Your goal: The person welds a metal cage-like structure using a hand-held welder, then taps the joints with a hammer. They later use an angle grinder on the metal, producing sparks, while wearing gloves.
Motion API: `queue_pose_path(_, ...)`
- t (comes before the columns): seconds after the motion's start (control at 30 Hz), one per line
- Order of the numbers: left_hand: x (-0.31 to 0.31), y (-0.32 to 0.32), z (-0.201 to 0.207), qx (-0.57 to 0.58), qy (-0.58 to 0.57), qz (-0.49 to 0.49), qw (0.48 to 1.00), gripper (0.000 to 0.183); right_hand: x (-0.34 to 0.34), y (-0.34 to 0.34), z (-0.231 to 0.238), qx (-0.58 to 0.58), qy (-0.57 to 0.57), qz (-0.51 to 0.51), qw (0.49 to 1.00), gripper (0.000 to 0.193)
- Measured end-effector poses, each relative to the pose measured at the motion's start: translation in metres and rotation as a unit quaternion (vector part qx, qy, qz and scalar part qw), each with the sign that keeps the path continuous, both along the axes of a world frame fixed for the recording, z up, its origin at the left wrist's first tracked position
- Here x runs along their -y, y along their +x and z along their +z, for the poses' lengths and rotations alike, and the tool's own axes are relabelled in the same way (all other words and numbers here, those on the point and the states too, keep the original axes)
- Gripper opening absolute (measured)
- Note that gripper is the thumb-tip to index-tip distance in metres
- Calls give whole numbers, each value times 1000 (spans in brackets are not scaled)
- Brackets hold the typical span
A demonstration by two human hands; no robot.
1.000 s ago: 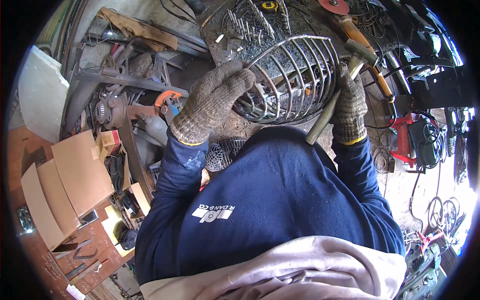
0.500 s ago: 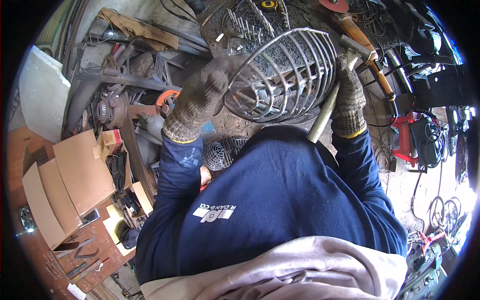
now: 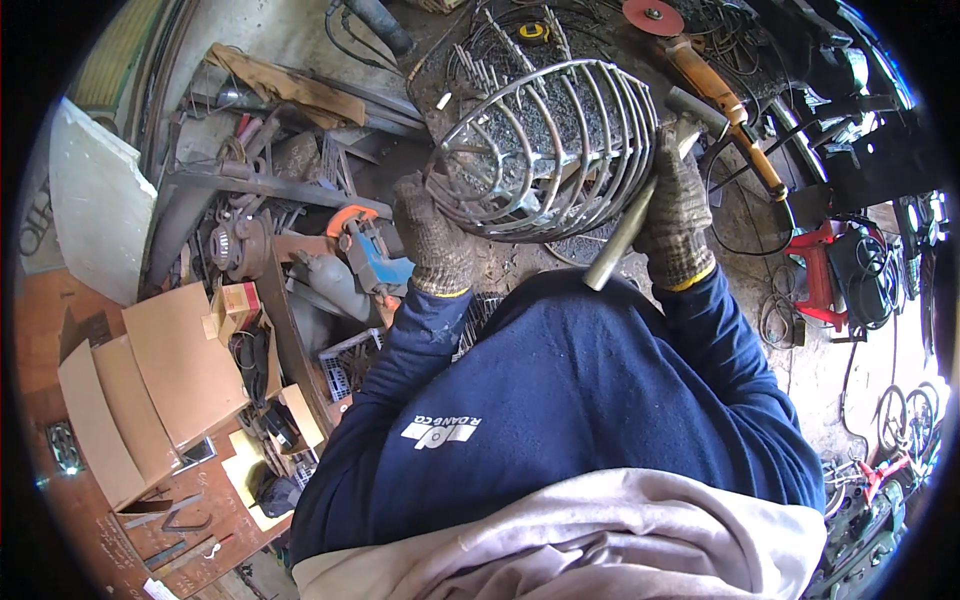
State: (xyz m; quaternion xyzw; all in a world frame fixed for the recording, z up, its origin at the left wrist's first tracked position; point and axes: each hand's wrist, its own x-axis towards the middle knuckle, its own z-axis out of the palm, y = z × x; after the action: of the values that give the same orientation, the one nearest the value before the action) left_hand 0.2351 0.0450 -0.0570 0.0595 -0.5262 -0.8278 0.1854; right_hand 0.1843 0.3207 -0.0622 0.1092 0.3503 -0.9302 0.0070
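Note:
A basket-shaped cage of bent, welded metal rods (image 3: 556, 157) hangs in front of me, tapering to the left. My left hand (image 3: 432, 235), in a dirty knitted glove, is closed round the tapered end; its fingertips are partly hidden. In my gloved right hand (image 3: 676, 215) is a hammer (image 3: 614, 250), its head past the thumb and its pale handle slanting down toward my lap. The right hand is also up against the cage's wide end; whether its fingers hook a rod I cannot tell.
Beyond the cage, a dark work surface (image 3: 432, 85) bears metal rods (image 3: 480, 68) and a yellow tape measure (image 3: 535, 33). An orange power tool with a red disc (image 3: 652, 15) lies far right. To the left are a blue-and-orange tool (image 3: 372, 250) and cardboard box (image 3: 180, 365).
My left hand has come right and lower, and the cage's tapered end has turned with it. The hammer and right hand have shifted slightly left. My view has moved a little.

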Motion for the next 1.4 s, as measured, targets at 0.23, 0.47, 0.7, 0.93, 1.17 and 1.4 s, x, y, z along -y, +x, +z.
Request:
queue_pose_path(0.23,4,-9,52,-72,177,-24,981,44,-1,13,44,-88,256,-58,961,36)
queue_pose_path(0.47,9,-8,71,-55,89,-11,994,44,-5,58,86,-161,223,78,958,61)
queue_pose_path(0.7,17,-10,59,-60,108,-9,992,47,-8,60,101,-169,235,301,908,53)
queue_pose_path(0.93,22,-10,66,-131,160,-130,970,45,-3,80,128,-173,166,112,964,61)
queue_pose_path(1.17,28,-13,75,-117,149,-174,966,38,0,74,127,-207,331,217,895,40)
queue_pose_path(1.4,31,-17,75,-137,172,-155,963,38,-14,88,147,-204,197,94,954,56)
